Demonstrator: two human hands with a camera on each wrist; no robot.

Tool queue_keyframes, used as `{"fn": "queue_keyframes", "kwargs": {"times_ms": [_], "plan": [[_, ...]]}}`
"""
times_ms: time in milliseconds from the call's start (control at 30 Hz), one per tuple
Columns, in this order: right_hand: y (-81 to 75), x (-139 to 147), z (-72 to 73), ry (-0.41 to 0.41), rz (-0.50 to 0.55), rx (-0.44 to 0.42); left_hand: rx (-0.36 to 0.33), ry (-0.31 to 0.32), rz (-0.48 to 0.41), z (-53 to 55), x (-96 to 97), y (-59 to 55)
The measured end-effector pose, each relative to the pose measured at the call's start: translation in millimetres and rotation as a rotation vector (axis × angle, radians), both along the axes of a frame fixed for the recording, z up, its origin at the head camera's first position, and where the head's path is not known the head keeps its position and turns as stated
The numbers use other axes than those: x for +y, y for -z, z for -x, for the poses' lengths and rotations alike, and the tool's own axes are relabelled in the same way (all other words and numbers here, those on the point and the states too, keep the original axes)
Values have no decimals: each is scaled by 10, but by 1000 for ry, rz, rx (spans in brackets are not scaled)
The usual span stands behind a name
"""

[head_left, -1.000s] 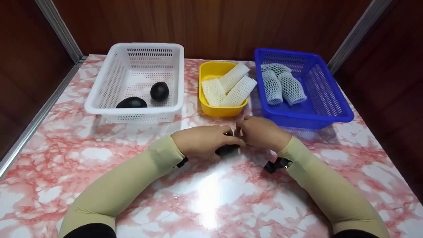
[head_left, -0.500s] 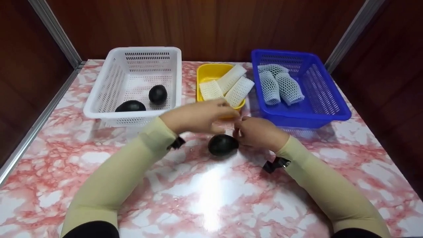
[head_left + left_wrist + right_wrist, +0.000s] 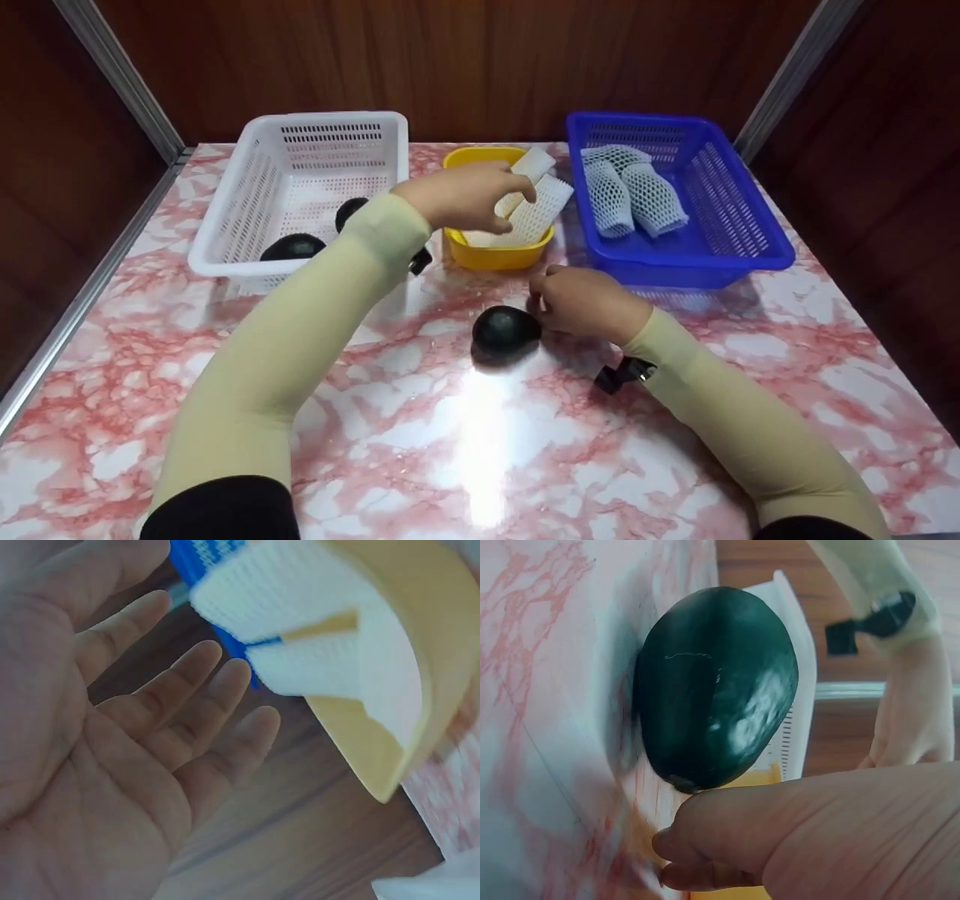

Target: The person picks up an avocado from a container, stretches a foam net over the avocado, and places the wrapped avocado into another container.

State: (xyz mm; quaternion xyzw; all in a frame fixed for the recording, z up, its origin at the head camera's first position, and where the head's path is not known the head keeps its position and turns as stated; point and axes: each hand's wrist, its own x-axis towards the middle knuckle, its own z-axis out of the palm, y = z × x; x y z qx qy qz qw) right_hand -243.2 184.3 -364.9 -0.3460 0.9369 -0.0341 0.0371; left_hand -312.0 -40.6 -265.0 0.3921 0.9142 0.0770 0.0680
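A dark green avocado [image 3: 505, 332] lies on the marbled tabletop, its narrow end pointing at my right hand [image 3: 589, 301]. That hand rests on the table with loosely curled fingers and grips nothing; in the right wrist view its thumb [image 3: 727, 821] is close to the avocado's end, and whether they touch I cannot tell. Over the yellow bin [image 3: 499, 257] hovers my left hand [image 3: 469, 196], fingers spread and palm bare in the left wrist view. White foam net sleeves [image 3: 541, 211] stick up out of the bin just beyond its fingers, partly hidden by the hand.
At the left stands a white basket [image 3: 251, 187] with two avocados [image 3: 292, 246] inside, one partly covered by my left sleeve. A blue basket [image 3: 742, 217] at the right holds several bulging foam net sleeves [image 3: 651, 199]. A wooden panel [image 3: 480, 67] closes off the back.
My left hand has let go of the avocado and moved up and away to the yellow bin. The avocado stays on the table, and my right hand has hardly moved.
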Motion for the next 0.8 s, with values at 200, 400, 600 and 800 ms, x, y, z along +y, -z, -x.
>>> {"fn": "queue_keyframes", "kwargs": {"times_ms": [200, 400, 600, 800], "plan": [[4, 16, 18, -2, -8, 1, -25, -99, 99, 321, 75, 32], [16, 12, 31, 4, -17, -1, -80, -267, 189, 568, 80, 123], [30, -14, 8, 14, -24, 16, -101, -338, 225, 722, 109, 315], [31, -35, -4, 13, -20, -2, -236, -528, 50, 681, 121, 466]]}}
